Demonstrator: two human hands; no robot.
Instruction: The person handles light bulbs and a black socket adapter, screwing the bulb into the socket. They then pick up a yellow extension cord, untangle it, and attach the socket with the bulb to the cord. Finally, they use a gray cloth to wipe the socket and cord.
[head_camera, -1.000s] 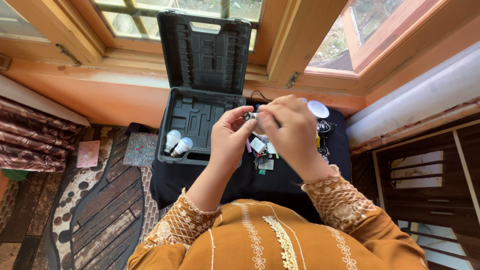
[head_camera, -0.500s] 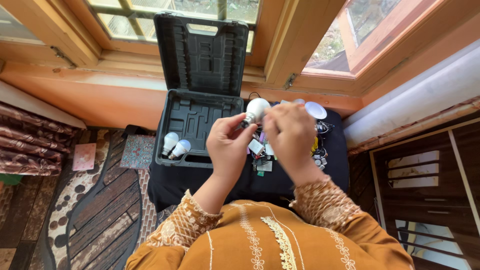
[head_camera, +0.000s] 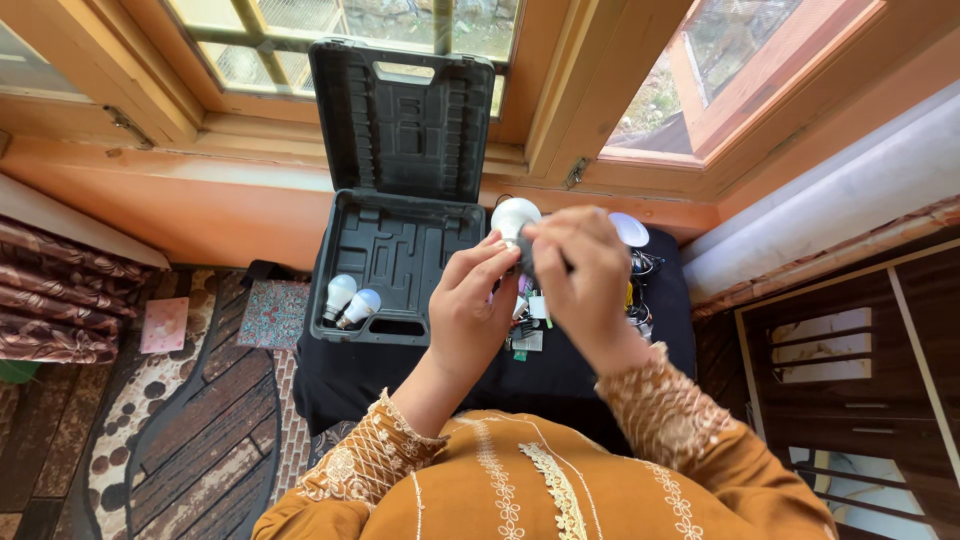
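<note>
Gripping a white LED bulb in both hands before the open tool case; a steady, square hold looks best.

White bulb raised higher, both hands lifted, right hand twisting its base

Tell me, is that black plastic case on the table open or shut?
Open. The black case's lid stands upright against the window, and two white bulbs lie in its moulded tray.
</note>
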